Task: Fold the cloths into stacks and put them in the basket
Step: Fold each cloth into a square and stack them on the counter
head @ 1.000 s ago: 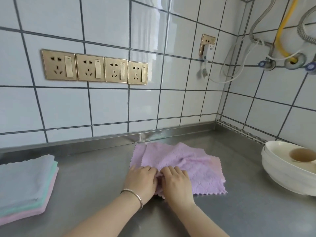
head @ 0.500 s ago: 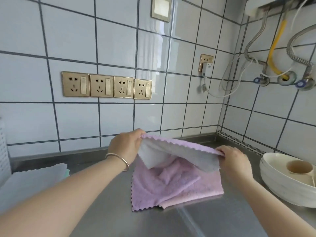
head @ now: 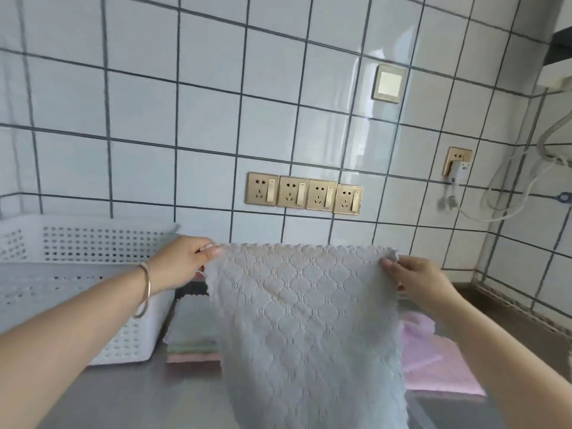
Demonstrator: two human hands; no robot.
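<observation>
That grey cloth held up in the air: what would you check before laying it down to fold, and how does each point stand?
1. Left hand pinches a top corner of the grey cloth: ok.
2. Right hand pinches the other top corner: ok.
3. Cloth hangs flat, top edge level: ok.
4. Bare counter in front to lay it on: ok.
5. Folded stack beside the basket stays tidy: cannot tell, partly hidden.
6. Pink cloths lie out of the way: cannot tell, partly hidden behind the cloth.

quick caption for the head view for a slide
Both hands, left and right, pinch the top corners of a pale grey cloth, holding it up beside a white basket.
</observation>
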